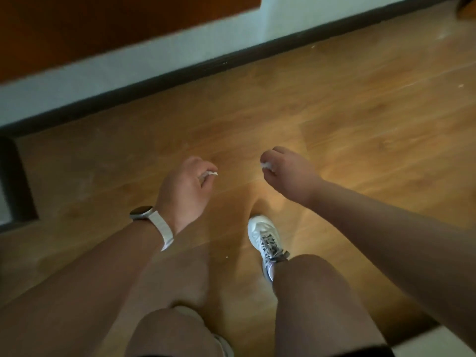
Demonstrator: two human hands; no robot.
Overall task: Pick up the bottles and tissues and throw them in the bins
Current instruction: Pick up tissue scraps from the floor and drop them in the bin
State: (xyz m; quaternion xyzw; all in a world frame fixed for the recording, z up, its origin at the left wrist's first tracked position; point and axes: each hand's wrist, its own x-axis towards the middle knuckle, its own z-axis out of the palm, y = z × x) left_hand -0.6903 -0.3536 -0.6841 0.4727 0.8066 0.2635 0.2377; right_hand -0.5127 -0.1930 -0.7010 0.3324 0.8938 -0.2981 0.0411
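Left hand (185, 184): fingers curled, pinching a small white tissue (210, 173) at the fingertips, with only a crumpled edge showing. Right hand (286, 168): likewise curled round a second tissue (268, 165), tucked under the knuckles and mostly hidden. Both held out above the wooden floor (360, 112), apart from each other, backs turned up. On the left wrist, a watch (143, 213) with a white band. Lower down, between the two hands, a white laced shoe (266, 235) on the floor. Farther out, a dark skirting board (180, 73) along the foot of a pale wall (128, 65).
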